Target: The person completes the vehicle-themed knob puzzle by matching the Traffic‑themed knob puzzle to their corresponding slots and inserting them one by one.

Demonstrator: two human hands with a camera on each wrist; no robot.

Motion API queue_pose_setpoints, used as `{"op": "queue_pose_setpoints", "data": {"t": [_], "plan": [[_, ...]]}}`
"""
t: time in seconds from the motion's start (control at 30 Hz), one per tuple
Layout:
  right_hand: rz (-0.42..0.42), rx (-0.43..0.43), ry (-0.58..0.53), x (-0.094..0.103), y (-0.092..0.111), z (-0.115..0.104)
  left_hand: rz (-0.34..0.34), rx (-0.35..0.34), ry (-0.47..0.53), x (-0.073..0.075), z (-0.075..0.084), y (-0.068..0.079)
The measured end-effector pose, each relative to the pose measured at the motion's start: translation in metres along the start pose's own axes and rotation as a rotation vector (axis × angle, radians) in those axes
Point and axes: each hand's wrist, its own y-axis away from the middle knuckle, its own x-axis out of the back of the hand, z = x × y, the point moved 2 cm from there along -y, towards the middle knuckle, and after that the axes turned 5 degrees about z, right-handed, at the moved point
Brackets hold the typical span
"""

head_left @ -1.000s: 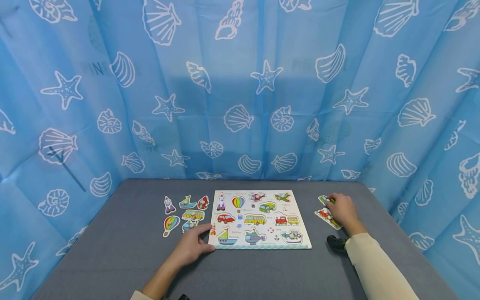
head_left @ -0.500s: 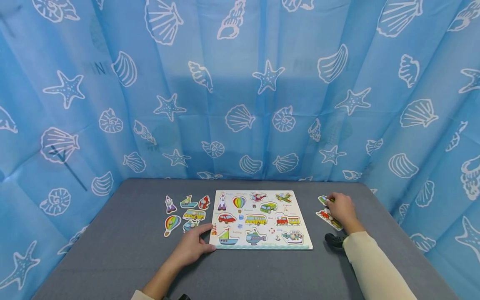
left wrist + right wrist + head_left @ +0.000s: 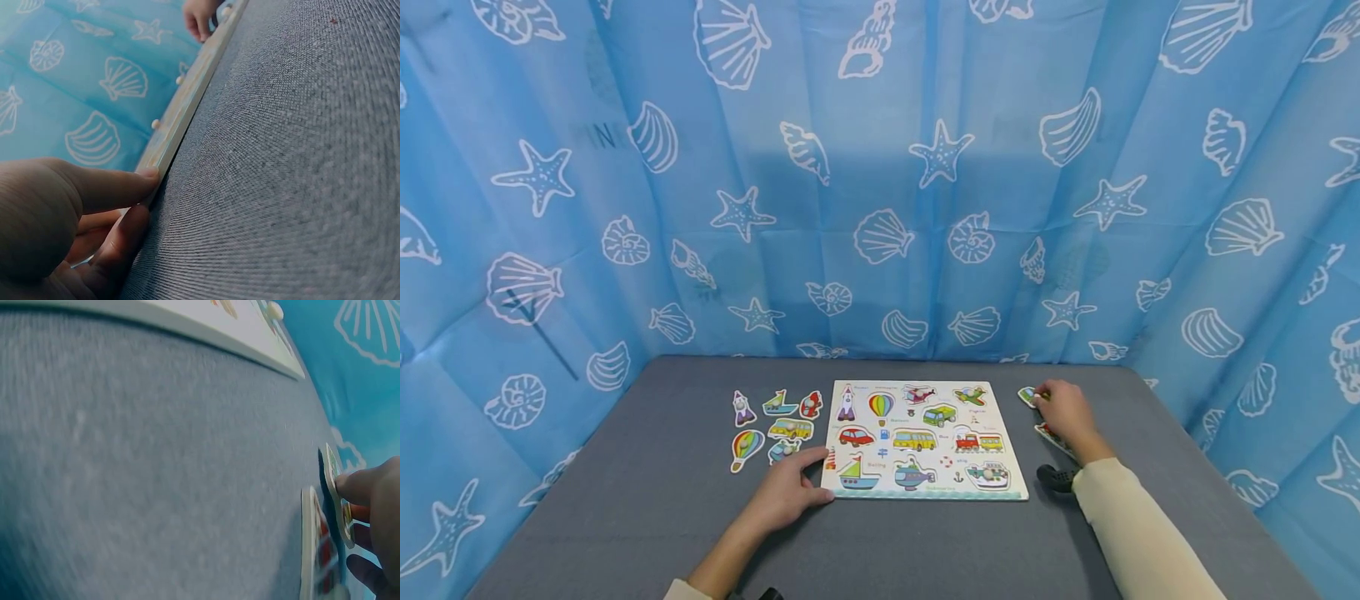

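Holds the left edge of the puzzle board, at lower centre of the head frame, between thumb and fingers of the left hand. Pinches a green piece with the right hand, well apart from the left, at lower right of the frame, just beside a red piece. Has moved the green piece leftward, nearer the board, since half a second ago; keeps the left hand in place.
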Motion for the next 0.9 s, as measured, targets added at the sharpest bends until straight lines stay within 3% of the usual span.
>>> {"op": "queue_pose_setpoints", "data": {"t": [0.9], "plan": [[0.041,0.217,-0.060,-0.015,0.009,-0.044,0.003,-0.013,0.001,0.000,0.001,0.001]]}}
